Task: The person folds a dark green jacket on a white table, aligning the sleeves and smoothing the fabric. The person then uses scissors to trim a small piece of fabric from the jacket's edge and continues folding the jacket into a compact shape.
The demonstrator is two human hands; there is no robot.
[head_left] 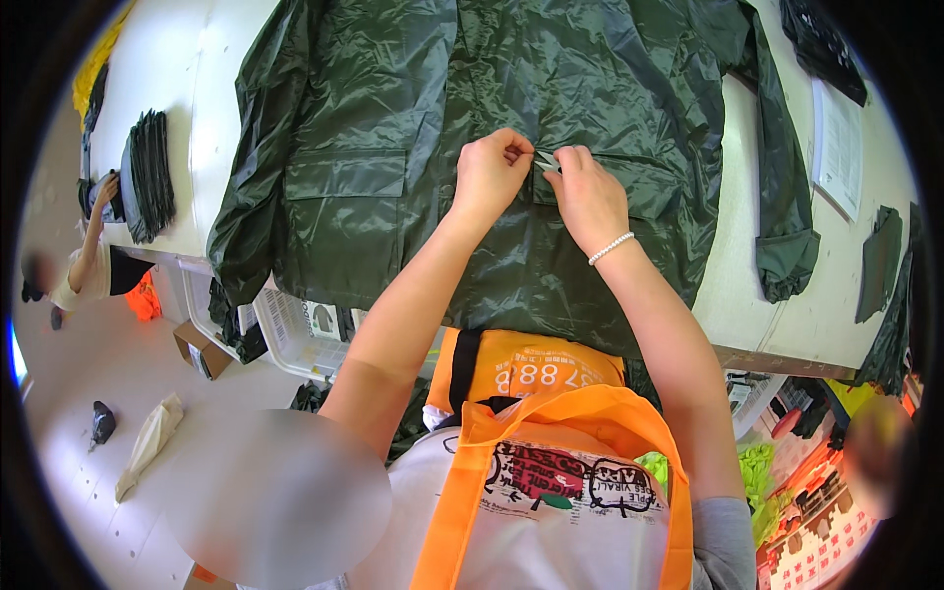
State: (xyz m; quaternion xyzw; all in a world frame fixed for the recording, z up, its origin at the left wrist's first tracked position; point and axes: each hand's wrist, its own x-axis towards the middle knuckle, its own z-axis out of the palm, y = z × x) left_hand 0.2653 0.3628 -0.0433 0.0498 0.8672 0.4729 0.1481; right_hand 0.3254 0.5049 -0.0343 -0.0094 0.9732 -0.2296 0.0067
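A dark green glossy rain jacket [393, 128] lies spread front-up on a white table [787, 305]. My left hand [489, 172] and my right hand [588, 192] meet at the jacket's middle front. Both pinch a small pale piece [547, 160] between their fingertips, just above the right pocket flap. What the piece is cannot be told. A white bead bracelet [611, 248] circles my right wrist. I wear an orange vest [551, 433] over a white printed shirt.
A stack of folded dark green cloth [149, 175] lies at the table's left end, where another person [93, 261] stands. White paper sheets [838, 147] and dark cloth pieces [878, 264] lie at the right. White baskets [295, 334] sit under the table.
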